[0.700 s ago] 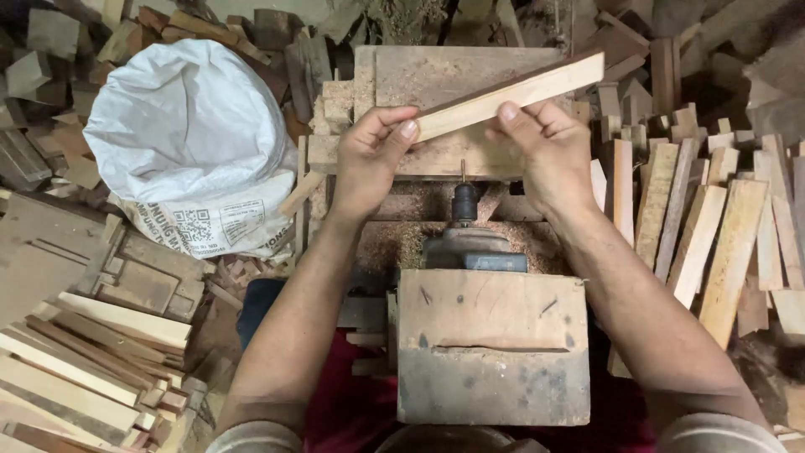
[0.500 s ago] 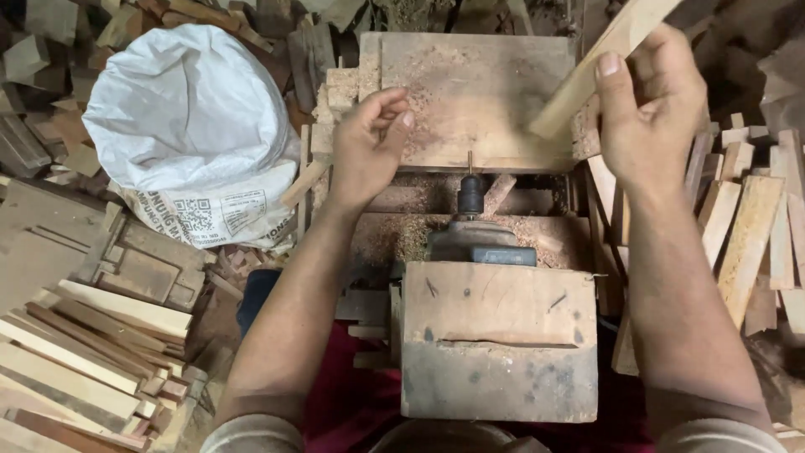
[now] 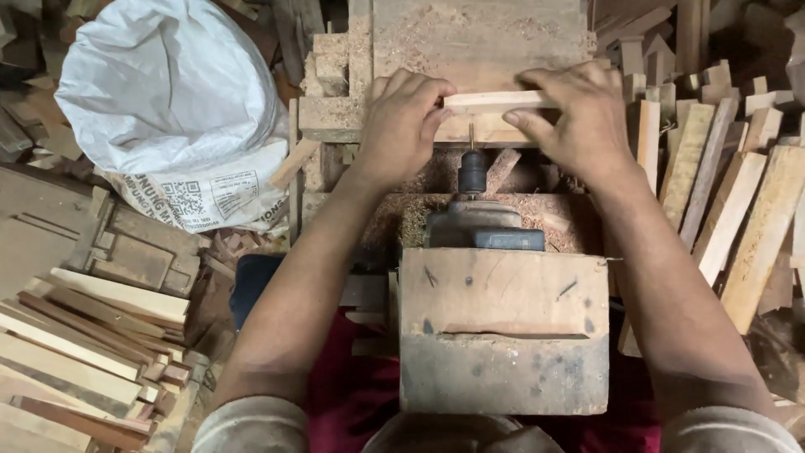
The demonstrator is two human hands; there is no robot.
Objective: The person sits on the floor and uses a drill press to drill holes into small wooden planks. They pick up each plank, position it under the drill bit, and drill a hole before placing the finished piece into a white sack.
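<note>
Pale wood strip (image 3: 495, 101) pinched by left hand (image 3: 401, 124) and right hand (image 3: 579, 117) (ends only): keep level, fingertips off drill bit (image 3: 471, 138) at six o'clock.

A white woven sack (image 3: 168, 109) is seen at the upper left of the frame, bulging and printed on its lower face. Flat wooden slats (image 3: 80, 352) are stacked at the lower left, beside a dark wooden panel (image 3: 38, 218). More pale slats (image 3: 738, 193) are piled along the right edge, laid roughly upright in the frame. A worn wooden box (image 3: 503, 335) is placed at lower centre. Sawdust (image 3: 478, 33) is spread over the board at top centre.
</note>
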